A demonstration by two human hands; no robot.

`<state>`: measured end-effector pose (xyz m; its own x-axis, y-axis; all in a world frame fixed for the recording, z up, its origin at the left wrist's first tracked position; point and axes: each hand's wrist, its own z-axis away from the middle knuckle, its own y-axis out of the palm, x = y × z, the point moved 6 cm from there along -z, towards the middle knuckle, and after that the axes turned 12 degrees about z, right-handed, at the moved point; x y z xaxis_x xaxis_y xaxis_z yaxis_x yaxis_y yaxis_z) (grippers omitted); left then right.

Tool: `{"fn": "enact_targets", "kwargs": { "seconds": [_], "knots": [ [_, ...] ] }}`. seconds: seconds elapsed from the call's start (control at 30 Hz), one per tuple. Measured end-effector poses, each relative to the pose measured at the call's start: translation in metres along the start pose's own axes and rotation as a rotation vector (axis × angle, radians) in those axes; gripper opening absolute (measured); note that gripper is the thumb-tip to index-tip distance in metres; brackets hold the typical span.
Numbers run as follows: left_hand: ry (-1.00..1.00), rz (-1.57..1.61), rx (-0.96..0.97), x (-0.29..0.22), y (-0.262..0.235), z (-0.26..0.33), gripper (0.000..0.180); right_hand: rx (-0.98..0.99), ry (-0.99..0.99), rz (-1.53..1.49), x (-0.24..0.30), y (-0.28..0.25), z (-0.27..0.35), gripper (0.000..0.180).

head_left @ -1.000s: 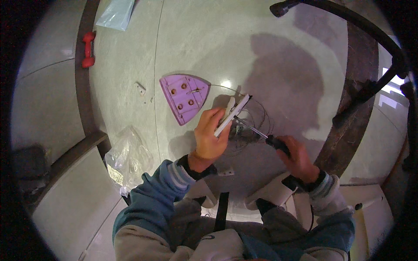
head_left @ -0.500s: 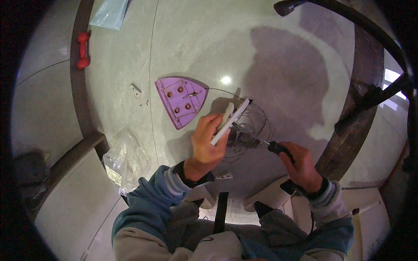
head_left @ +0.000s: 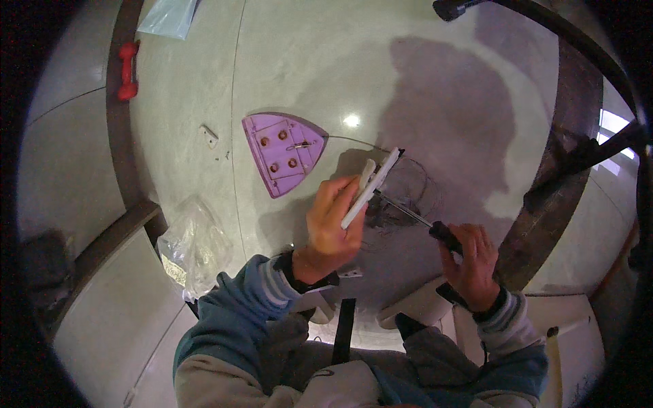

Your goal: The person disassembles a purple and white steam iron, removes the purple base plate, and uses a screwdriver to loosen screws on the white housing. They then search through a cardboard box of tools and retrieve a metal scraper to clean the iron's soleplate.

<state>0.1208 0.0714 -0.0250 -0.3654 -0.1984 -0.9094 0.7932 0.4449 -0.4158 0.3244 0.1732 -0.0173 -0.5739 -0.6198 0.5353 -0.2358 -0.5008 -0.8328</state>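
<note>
Currently your left hand is closed around a flat white elongated part, fingers wrapped over its lower half, with the part angled up and to the right above the pale floor. Your right hand is closed around the black handle of a screwdriver; its thin metal shaft runs up and to the left, and the tip meets the white part just beside your left fingers. Whether the tip is seated in a fastener cannot be told — the contact point is too small to resolve.

Behind the white part, a round wire grille lies on the floor, partly hidden by your hands and by shadow. A thin wire runs from that area toward the purple shield-shaped plate, which lies flat on the floor just to the left of your left hand, apart from it. The plate shows four brownish round spots and a small metal piece on its upper face.

Further left, note a small white clip on the floor, near the plate but not touching it. A crumpled clear plastic bag lies beside your left sleeve. A red dumbbell rests on the dark floor strip at upper left — well apart from the work. A second clear bag lies at the top edge.
</note>
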Motion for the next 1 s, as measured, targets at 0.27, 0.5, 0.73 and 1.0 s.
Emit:
{"fn": "enact_targets", "kwargs": {
  "seconds": [0.27, 0.5, 0.73, 1.0],
  "knots": [
    [0.078, -0.088, -0.004, 0.006, -0.015, -0.012, 0.032, 0.408, 0.275, -0.405, -0.001, 0.015, -0.013, 0.031],
    [0.15, -0.185, -0.047, 0.022, -0.057, -0.049, 0.029, 0.773, 0.476, -1.228, 0.031, 0.036, -0.043, 0.026],
    [0.068, -0.115, -0.007, 0.025, -0.064, -0.057, 0.027, 0.455, 0.171, -0.675, 0.034, 0.03, -0.062, 0.026],
    [-0.007, -0.023, -0.003, 0.031, -0.062, -0.058, 0.025, -0.162, -0.04, 0.027, 0.042, 0.001, -0.055, 0.032]
  ]
}}
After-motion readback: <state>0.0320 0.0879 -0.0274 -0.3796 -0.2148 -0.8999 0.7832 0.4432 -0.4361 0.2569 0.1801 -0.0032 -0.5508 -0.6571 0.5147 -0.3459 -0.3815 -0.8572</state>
